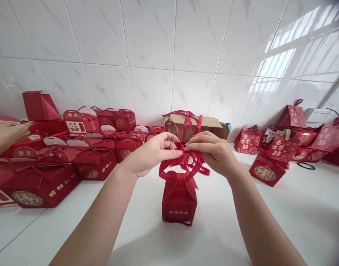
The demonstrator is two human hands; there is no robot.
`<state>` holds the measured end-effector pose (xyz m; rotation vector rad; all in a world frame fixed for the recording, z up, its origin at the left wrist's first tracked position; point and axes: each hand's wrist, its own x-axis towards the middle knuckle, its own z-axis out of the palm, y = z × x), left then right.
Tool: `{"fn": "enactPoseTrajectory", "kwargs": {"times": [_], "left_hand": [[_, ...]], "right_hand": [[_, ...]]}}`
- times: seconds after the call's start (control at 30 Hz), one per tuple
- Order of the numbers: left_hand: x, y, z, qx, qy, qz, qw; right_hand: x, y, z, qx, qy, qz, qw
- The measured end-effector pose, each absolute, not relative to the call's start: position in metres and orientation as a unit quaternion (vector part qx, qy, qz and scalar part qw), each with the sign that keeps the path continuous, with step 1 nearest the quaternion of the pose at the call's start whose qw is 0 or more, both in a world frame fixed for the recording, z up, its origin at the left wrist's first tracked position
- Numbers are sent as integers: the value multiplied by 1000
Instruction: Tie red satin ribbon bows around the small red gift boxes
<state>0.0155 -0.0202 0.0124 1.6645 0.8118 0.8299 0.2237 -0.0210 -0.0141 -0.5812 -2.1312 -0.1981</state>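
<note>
A small red gift box (179, 205) with gold lettering stands upright on the white table in front of me. Red ribbon (196, 164) loops out of its top flaps and bunches above it. My left hand (154, 153) pinches the bunched ribbon between thumb and fingers from the left. From the right, my right hand (213, 149) grips the same ribbon with its fingertips, close to the left thumb. A dark red cord (177, 222) hangs along the box's lower front edge. The fingers partly hide the middle of the ribbon bunch.
Several red gift boxes (94, 162) crowd the left side, with another person's hand (10, 135) near them. Behind my hands lies an open cardboard box (211, 123) with ribbons over it. More red boxes (267, 168), a black ring (306, 166) and a power strip (320, 115) are at right.
</note>
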Motion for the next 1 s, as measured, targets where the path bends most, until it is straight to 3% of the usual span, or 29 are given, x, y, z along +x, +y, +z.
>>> {"fn": "enactPoseTrajectory", "kwargs": {"times": [0.27, 1.0], "left_hand": [[11, -20, 6, 769, 374, 305, 420], [26, -18, -1, 696, 387, 355, 489]], "right_hand": [[224, -21, -16, -243, -853, -82, 455], [221, -20, -18, -246, -861, -76, 439]]}}
